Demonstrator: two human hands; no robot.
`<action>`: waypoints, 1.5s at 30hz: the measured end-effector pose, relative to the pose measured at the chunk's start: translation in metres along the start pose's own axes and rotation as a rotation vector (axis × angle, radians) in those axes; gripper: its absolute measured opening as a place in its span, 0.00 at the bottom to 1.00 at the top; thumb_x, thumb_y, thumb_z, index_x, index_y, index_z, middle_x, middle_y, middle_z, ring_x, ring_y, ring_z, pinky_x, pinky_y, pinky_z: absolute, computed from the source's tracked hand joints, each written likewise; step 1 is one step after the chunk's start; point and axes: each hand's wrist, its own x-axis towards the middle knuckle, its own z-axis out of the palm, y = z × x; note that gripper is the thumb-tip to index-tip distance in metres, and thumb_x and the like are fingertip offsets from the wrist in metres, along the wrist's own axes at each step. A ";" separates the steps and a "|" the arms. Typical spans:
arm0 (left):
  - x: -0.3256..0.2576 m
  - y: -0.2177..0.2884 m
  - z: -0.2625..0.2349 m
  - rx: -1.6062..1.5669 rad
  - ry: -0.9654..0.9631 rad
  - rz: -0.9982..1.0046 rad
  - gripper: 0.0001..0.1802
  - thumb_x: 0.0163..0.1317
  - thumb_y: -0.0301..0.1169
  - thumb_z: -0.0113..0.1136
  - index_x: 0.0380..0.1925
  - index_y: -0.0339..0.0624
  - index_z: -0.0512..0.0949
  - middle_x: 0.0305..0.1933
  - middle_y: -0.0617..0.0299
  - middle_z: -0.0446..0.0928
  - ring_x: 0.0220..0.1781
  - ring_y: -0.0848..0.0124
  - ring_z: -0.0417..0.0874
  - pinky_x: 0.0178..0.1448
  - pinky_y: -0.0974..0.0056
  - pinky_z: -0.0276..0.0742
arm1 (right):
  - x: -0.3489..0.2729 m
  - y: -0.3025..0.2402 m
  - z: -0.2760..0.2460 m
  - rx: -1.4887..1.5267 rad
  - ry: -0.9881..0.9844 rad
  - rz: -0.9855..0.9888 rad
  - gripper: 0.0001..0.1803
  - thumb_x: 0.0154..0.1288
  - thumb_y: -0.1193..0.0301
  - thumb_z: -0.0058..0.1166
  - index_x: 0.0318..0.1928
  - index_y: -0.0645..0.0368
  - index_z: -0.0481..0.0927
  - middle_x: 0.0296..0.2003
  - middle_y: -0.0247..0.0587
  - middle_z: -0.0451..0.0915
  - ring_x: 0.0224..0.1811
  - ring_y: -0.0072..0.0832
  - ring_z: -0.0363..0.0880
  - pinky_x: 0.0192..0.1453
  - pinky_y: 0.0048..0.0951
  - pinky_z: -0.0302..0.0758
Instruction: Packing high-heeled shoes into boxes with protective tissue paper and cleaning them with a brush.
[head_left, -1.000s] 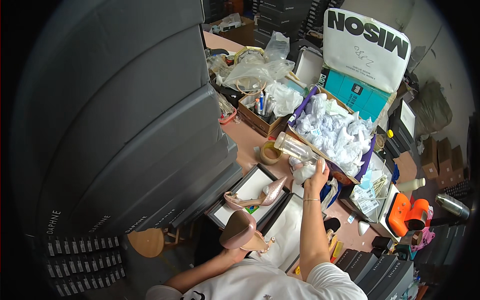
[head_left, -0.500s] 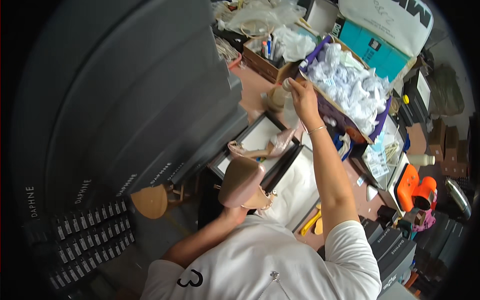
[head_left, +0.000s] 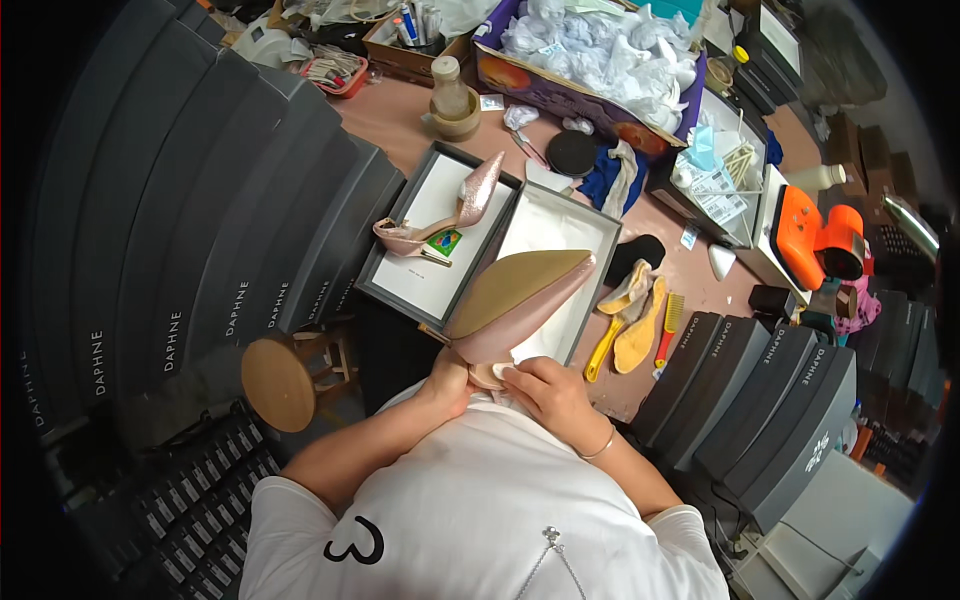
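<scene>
My left hand [head_left: 446, 386] is closed around a pale pink pointed-toe shoe [head_left: 525, 305], its tan sole turned up and its toe toward the far right. My right hand [head_left: 550, 396] pinches a small white pad [head_left: 502, 371] against the near end of that shoe, close to my shirt. The contact spot is partly hidden by my fingers. Beyond, a matching glittery pink heeled shoe [head_left: 478, 192] lies on its side in an open grey shoebox [head_left: 402, 268]. Beside it rests the box's lid [head_left: 597, 240], white inside.
A capped bottle [head_left: 449, 92] stands in a small bowl [head_left: 457, 126]. Behind it is a purple carton [head_left: 590, 95] of crumpled white paper. To the right lie insoles [head_left: 637, 325], a brush [head_left: 669, 330] and grey shoeboxes [head_left: 775, 400]. Stacked shoeboxes [head_left: 230, 180] wall off the left.
My right hand has come down from beside the bottle and bowl to the shoe in my left hand. The shoe's toe has swung to the right, and the whole view has shifted.
</scene>
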 end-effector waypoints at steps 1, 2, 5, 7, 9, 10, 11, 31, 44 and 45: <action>0.000 -0.003 0.001 0.031 0.001 0.004 0.19 0.68 0.39 0.43 0.52 0.39 0.71 0.49 0.55 0.75 0.48 0.64 0.81 0.51 0.54 0.81 | 0.000 0.000 0.005 -0.064 0.019 -0.038 0.14 0.52 0.71 0.60 0.42 0.56 0.81 0.34 0.38 0.78 0.34 0.32 0.80 0.32 0.31 0.78; 0.000 -0.006 0.003 0.060 0.003 0.009 0.18 0.69 0.38 0.43 0.52 0.40 0.71 0.49 0.55 0.75 0.48 0.64 0.81 0.51 0.54 0.81 | -0.003 -0.001 0.009 -0.114 0.011 -0.027 0.13 0.52 0.72 0.59 0.41 0.56 0.81 0.34 0.38 0.77 0.33 0.31 0.80 0.32 0.31 0.78; -0.001 -0.011 0.005 0.086 0.020 -0.019 0.15 0.70 0.39 0.45 0.44 0.41 0.75 0.37 0.62 0.76 0.37 0.73 0.79 0.41 0.62 0.79 | -0.005 -0.003 0.014 -0.232 -0.026 -0.012 0.12 0.49 0.72 0.57 0.38 0.58 0.80 0.32 0.38 0.76 0.31 0.30 0.79 0.30 0.31 0.77; -0.005 -0.015 0.014 0.072 0.037 -0.002 0.16 0.70 0.41 0.47 0.38 0.41 0.77 0.29 0.67 0.74 0.30 0.77 0.74 0.34 0.66 0.74 | -0.008 -0.005 0.011 -0.268 -0.075 -0.005 0.11 0.48 0.73 0.57 0.36 0.59 0.80 0.31 0.37 0.76 0.29 0.30 0.79 0.28 0.31 0.76; -0.003 -0.021 0.008 0.119 -0.026 -0.008 0.16 0.71 0.42 0.47 0.40 0.40 0.76 0.32 0.66 0.75 0.33 0.76 0.76 0.37 0.66 0.75 | -0.016 -0.007 0.009 -0.259 -0.129 0.016 0.11 0.49 0.72 0.57 0.37 0.59 0.80 0.31 0.38 0.76 0.29 0.31 0.79 0.26 0.31 0.76; -0.003 -0.023 0.007 0.141 -0.058 -0.010 0.17 0.71 0.42 0.47 0.41 0.40 0.76 0.33 0.65 0.76 0.34 0.76 0.77 0.39 0.67 0.76 | -0.019 -0.007 0.007 -0.257 -0.156 0.024 0.11 0.50 0.72 0.57 0.37 0.59 0.80 0.30 0.38 0.76 0.29 0.32 0.79 0.26 0.32 0.76; -0.003 -0.025 0.009 0.110 -0.041 0.001 0.17 0.71 0.42 0.48 0.42 0.40 0.76 0.35 0.64 0.77 0.36 0.76 0.77 0.40 0.67 0.76 | -0.022 -0.005 0.005 -0.220 -0.146 0.031 0.11 0.50 0.72 0.57 0.37 0.59 0.80 0.31 0.38 0.76 0.29 0.32 0.79 0.25 0.32 0.76; 0.008 -0.027 0.004 0.108 -0.063 -0.013 0.22 0.71 0.48 0.47 0.34 0.39 0.78 0.31 0.64 0.77 0.31 0.76 0.77 0.35 0.68 0.75 | -0.017 0.006 0.012 -0.296 -0.091 -0.067 0.08 0.51 0.73 0.55 0.34 0.55 0.81 0.31 0.34 0.75 0.26 0.27 0.80 0.22 0.28 0.75; -0.001 -0.026 0.017 0.048 0.005 0.022 0.21 0.71 0.46 0.48 0.24 0.44 0.75 0.23 0.69 0.72 0.25 0.79 0.70 0.30 0.70 0.68 | -0.023 0.004 0.004 -0.227 -0.204 -0.036 0.09 0.49 0.74 0.57 0.35 0.56 0.81 0.32 0.35 0.77 0.26 0.28 0.80 0.21 0.30 0.75; -0.001 -0.025 0.017 0.045 0.000 0.013 0.21 0.71 0.46 0.48 0.24 0.45 0.75 0.23 0.69 0.72 0.24 0.79 0.70 0.30 0.70 0.67 | -0.020 0.004 0.004 -0.221 -0.132 -0.057 0.10 0.49 0.74 0.57 0.35 0.56 0.81 0.32 0.34 0.77 0.26 0.28 0.80 0.21 0.30 0.74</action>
